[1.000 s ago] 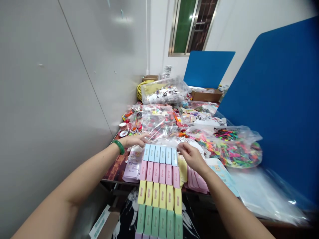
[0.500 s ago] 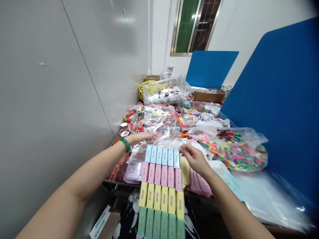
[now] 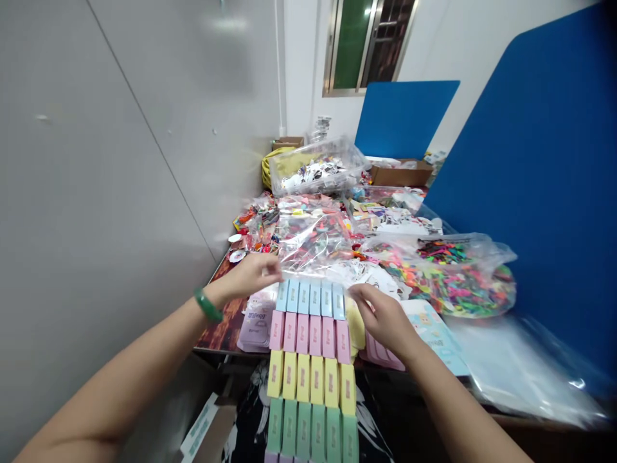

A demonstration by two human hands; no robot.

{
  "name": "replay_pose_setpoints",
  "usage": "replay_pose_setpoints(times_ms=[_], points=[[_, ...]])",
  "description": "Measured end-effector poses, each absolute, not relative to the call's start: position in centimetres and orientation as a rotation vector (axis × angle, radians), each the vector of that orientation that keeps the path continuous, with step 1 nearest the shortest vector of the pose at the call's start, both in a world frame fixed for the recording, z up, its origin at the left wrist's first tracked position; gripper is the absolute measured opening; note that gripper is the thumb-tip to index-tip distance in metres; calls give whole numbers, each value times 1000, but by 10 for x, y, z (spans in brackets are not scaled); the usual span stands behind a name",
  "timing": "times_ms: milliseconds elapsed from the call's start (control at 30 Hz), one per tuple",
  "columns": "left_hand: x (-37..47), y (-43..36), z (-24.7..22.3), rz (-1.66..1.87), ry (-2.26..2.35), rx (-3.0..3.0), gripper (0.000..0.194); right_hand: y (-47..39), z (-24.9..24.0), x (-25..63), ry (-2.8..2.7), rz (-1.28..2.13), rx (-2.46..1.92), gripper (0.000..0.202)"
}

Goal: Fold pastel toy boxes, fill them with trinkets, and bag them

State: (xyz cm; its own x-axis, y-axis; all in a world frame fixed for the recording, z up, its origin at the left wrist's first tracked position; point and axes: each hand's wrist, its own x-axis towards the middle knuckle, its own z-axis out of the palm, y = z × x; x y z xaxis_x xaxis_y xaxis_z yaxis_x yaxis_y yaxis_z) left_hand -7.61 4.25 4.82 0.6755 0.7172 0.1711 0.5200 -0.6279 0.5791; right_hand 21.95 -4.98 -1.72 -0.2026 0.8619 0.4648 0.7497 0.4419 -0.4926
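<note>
Rows of small boxes [image 3: 303, 374] in blue, pink, yellow and green extend from my lap toward the table. A clear plastic bag [image 3: 315, 239] stretches out beyond the blue row, its near edge at the far end of the boxes. My left hand [image 3: 255, 278], with a green bangle on its wrist, has its fingers pinched at the bag's left corner. On the other side, my right hand [image 3: 383, 316] is closed at the bag's right edge, beside the last blue box. The film between the fingertips is hard to make out.
Purple cards [image 3: 255, 326] and a light blue card [image 3: 434, 337] lie near the table's front edge. Bags of colourful small pieces [image 3: 463, 283] and clear plastic sheets [image 3: 525, 373] are at right. A clear bin [image 3: 321, 170] stands behind. Blue panels [image 3: 540, 167] border the right; a grey wall [image 3: 120, 193] the left.
My left hand has drawn back left and its outstretched fingers have curled in. My right hand stays nearly in place. The whole view has shifted slightly.
</note>
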Motion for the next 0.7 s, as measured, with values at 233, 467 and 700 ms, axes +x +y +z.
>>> replay_pose_setpoints(times_ms=[233,467,700], points=[[-97,-32,11,624,936,2583,14,-82,-35,213,-2172,-245,-1141,23],[-101,-56,-43,885,1025,2389,13,-92,-78,217,-2017,-229,-1166,34],[-86,-12,-79,1145,1253,2081,63,-58,-94,201,-1404,407,-1506,47]])
